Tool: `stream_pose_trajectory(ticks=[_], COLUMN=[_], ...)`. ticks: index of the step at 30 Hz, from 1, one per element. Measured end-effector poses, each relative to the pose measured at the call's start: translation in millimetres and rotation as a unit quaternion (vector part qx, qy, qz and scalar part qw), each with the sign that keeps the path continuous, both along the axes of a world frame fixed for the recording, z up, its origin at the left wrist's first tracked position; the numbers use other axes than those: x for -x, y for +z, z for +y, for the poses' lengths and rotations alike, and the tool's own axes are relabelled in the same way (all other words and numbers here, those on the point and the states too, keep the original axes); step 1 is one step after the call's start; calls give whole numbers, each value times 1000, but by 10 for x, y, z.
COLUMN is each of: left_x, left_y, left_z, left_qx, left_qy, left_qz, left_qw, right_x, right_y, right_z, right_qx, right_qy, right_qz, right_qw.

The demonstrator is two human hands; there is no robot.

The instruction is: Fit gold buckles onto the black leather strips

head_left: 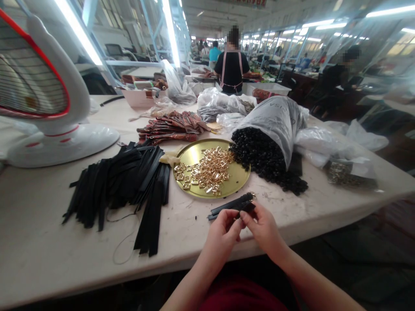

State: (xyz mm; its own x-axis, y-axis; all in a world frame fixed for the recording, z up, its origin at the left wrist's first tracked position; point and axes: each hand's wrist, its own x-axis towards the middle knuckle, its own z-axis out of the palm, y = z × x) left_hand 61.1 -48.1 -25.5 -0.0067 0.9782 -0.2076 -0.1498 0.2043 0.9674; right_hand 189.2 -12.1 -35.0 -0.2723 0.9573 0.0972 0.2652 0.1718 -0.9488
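My left hand point(223, 231) and my right hand point(263, 226) meet at the table's front edge, fingers pinched together on a small black strap piece point(247, 207). A few black straps with a gold buckle end point(231, 204) lie just beyond my fingertips. Behind them a round gold tray point(238, 181) holds a heap of gold buckles point(209, 170). A pile of long black straps point(129, 181) lies to the left. Small black loops point(266, 162) spill from a grey plastic bag point(275, 119) to the right.
A white and red desk fan point(42, 90) stands at the left. Reddish-brown straps point(171, 125), clear plastic bags point(220, 103) and a white box point(141, 96) lie farther back. A bag of metal parts point(350, 172) sits at the right. Other people work at distant tables.
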Motion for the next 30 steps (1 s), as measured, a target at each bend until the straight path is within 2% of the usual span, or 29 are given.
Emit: stream_pose_trajectory(ticks=[4,6,9,13,19,22,24,26,27,28,30], left_x=[22,28,19,-13,31,97,127,131,122,107,68], left_y=[-17,-67,-142,-166,-151,-188,-199,-183,-166,-148,-116], left_z=[55,87,125,150,203,264,306,337,346,352,353], left_qx=[26,41,49,59,87,106,119,134,138,138,132], left_qy=[-8,-3,9,17,-25,-26,-25,-15,-7,1,11], left_qz=[9,-12,-44,-19,36,53,54,45,38,30,13], left_qw=[1000,999,998,998,995,993,991,990,990,990,991], right_x=[8,3,-19,-41,-35,-119,-250,-420,-504,-577,-671], right_y=[-71,-88,-90,-109,-148,-119,-91,-62,-53,-50,-67], right_z=[21,16,12,56,43,78,247,550,733,919,1245], right_qx=[-144,-183,-214,-217,-142,-164,-186,-198,-202,-203,-198], right_qy=[-63,-49,14,52,50,81,42,-68,-107,-134,-144], right_qz=[-131,-149,-154,-171,-97,-85,-102,-171,-241,-315,-351], right_qw=[979,971,965,960,984,979,976,963,943,917,904])
